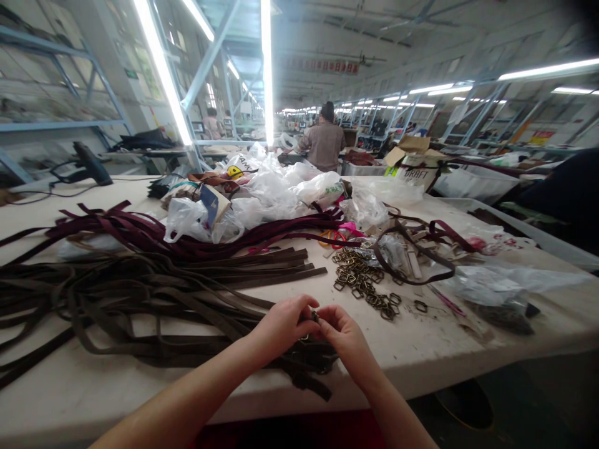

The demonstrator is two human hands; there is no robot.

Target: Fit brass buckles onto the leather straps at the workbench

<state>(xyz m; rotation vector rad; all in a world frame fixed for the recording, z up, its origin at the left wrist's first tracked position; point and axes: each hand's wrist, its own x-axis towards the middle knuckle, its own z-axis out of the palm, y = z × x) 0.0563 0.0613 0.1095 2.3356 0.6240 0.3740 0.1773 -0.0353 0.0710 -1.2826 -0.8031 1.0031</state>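
Small metal buckle (pixel 314 316) sits pinched between the fingers of my left hand (pixel 283 327) and right hand (pixel 344 340), above dark straps (pixel 299 360) on the worktop (pixel 421 355), with brass buckles (pixel 362 280) piled just beyond.

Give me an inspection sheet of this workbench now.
Surface: white-topped workbench, heavily loaded.
Job's things: small dark metal fitting; dark brown leather straps beneath the hands; brass rectangular buckles in a loose heap.
Clutter: clear plastic bags; maroon straps.
Grippers: left hand and right hand both pinch the fitting.
Cables: thin black cable, far left.
Surroundings: co-worker in a grey-brown jacket beyond; blue steel frames.
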